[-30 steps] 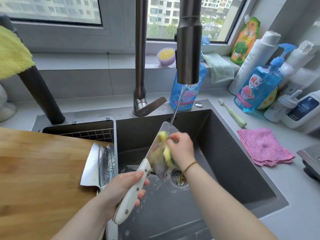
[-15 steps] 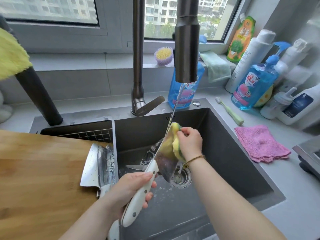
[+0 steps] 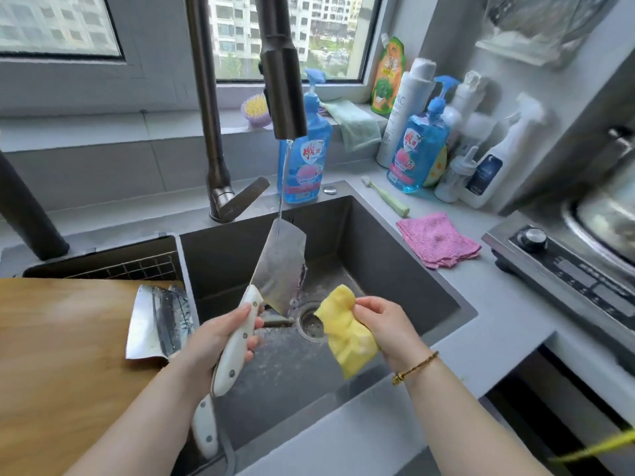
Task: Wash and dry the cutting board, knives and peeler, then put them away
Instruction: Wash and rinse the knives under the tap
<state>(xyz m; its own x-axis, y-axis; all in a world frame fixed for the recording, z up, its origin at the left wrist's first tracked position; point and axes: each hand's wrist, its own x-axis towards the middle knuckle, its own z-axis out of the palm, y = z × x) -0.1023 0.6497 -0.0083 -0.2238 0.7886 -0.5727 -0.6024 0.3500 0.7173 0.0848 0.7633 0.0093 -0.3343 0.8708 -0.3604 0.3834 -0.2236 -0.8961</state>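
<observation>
Cloth (image 3: 347, 333) now off cleaver (image 3: 280, 266), tip upward

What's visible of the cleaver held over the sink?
The cleaver has a broad rectangular steel blade, wet and shiny, and a white riveted handle. The left hand grips the handle, holding the blade tilted up and away over the sink. The tap's water stream lands on its top corner. The yellow sponge is clear of it.
</observation>
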